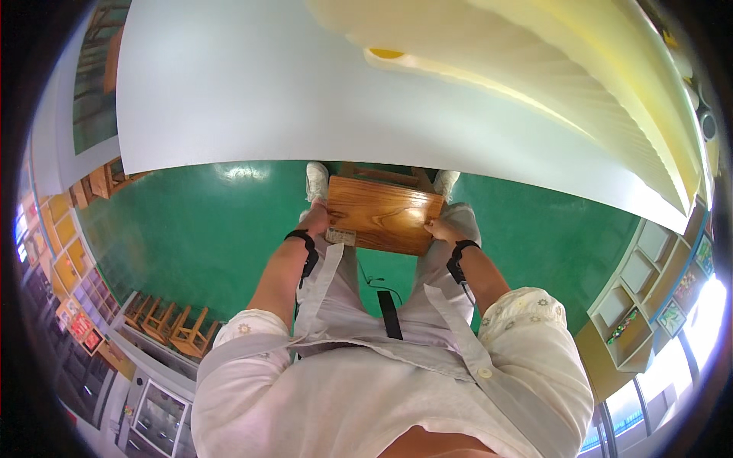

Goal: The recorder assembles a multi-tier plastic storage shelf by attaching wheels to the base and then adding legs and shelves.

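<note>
Between my legs, a small wooden stool (pixel 385 214) with a glossy brown seat is held at both sides. My left hand (pixel 315 220) grips its left edge, with the fingers partly hidden. On the right edge my right hand (pixel 443 229) is closed, its thumb side showing against the wood. A pale label (pixel 340 237) is stuck at the seat's near left corner. More wooden bars show beyond the seat, under the table edge. Each wrist wears a black strapped device.
A big white table (pixel 252 91) spans the far side, its edge just past the stool. A pale yellow ribbed object (pixel 580 69) looms over its right part. Several small wooden chairs (pixel 187 328) stand at the left. Shelves (pixel 630 313) line the right. A black cable (pixel 379 284) hangs between my legs above the green floor.
</note>
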`<state>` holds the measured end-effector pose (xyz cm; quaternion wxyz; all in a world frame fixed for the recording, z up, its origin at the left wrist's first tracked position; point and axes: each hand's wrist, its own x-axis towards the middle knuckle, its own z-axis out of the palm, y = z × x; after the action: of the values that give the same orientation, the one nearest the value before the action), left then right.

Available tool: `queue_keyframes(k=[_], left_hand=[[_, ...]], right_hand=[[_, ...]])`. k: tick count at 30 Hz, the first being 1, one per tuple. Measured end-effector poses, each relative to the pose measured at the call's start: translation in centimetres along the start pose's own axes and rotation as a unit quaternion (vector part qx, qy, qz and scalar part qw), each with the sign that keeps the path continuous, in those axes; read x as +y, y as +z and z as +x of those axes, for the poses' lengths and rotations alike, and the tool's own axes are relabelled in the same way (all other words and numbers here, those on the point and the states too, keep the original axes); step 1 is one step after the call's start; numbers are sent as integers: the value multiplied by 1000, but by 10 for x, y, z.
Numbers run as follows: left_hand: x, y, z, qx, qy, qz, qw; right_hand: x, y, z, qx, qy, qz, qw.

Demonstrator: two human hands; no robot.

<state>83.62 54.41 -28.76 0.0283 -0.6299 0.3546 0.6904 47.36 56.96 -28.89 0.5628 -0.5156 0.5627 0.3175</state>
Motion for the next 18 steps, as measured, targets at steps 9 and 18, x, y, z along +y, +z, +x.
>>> queue_keyframes(k=[9, 18], left_hand=[[87, -30, 18, 219, 136, 321, 911], [173, -90, -135, -37, 295, 303, 906]], right_hand=[[-46, -74, 20, 274, -32, 40, 960], [-97, -165, -188, 264, -277, 248, 890]])
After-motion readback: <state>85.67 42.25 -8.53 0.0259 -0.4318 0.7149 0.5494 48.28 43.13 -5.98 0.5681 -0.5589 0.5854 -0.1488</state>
